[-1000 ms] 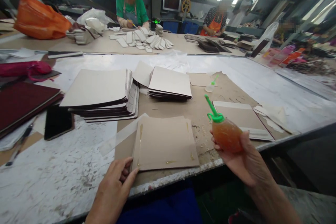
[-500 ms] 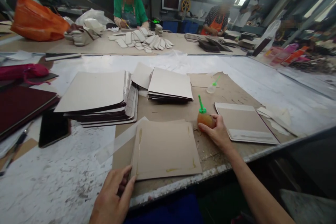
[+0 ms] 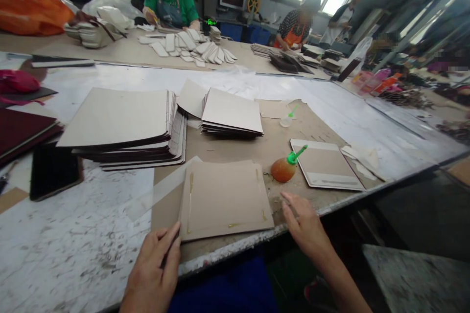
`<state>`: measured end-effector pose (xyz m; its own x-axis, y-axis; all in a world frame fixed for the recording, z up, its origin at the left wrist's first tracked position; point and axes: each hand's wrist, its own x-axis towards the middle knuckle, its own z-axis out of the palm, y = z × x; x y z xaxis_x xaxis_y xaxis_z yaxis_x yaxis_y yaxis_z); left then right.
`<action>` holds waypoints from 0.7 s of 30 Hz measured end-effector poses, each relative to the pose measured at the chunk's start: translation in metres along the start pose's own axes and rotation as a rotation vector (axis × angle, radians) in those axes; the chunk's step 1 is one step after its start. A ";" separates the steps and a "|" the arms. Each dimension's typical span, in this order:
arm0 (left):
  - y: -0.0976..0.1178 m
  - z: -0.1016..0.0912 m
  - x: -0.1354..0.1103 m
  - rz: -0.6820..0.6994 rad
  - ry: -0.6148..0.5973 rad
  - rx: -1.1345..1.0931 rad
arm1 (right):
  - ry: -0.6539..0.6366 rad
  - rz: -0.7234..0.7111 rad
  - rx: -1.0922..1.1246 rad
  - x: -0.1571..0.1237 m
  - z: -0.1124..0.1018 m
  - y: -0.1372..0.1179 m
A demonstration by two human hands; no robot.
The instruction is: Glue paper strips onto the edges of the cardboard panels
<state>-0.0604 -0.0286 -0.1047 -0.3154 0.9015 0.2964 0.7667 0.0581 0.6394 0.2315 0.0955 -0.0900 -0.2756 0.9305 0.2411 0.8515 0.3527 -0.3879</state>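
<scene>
A square grey cardboard sheet (image 3: 223, 198) with lines of yellow glue along its edges lies at the table's near edge. My left hand (image 3: 156, 266) rests at its lower left corner, fingers stretched out and touching the board. My right hand (image 3: 304, 225) hovers just right of the sheet, fingers extended and holding nothing. An orange glue bottle (image 3: 283, 168) with a green nozzle lies tipped on its side on the table, a little beyond my right hand.
Two stacks of grey boards (image 3: 121, 127) (image 3: 231, 115) lie behind the sheet. A finished board (image 3: 325, 166) lies to the right, a small clear bottle (image 3: 286, 120) behind it. A black phone (image 3: 53, 171) and dark red covers (image 3: 22, 129) lie left. Other people work across the far table (image 3: 139, 51).
My right hand set the glue bottle down on the table beside the sheet, let go of it and drew back towards the near edge. The bottle now lies tipped over. My left hand stayed put.
</scene>
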 end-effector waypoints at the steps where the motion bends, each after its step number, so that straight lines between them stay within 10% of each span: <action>1: 0.000 0.001 -0.001 -0.013 -0.002 -0.008 | -0.048 -0.033 0.035 -0.006 0.001 -0.011; 13: 0.003 0.001 -0.006 -0.185 -0.009 -0.167 | -0.062 -0.055 -0.022 -0.015 -0.004 -0.049; 21: 0.018 -0.023 0.014 -0.593 -0.096 -0.550 | -0.290 0.560 0.886 0.006 -0.034 -0.067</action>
<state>-0.0638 -0.0249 -0.0732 -0.5142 0.8213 -0.2471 0.0948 0.3407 0.9354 0.1875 0.0743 -0.0319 -0.1424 0.9282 -0.3437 0.2971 -0.2912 -0.9094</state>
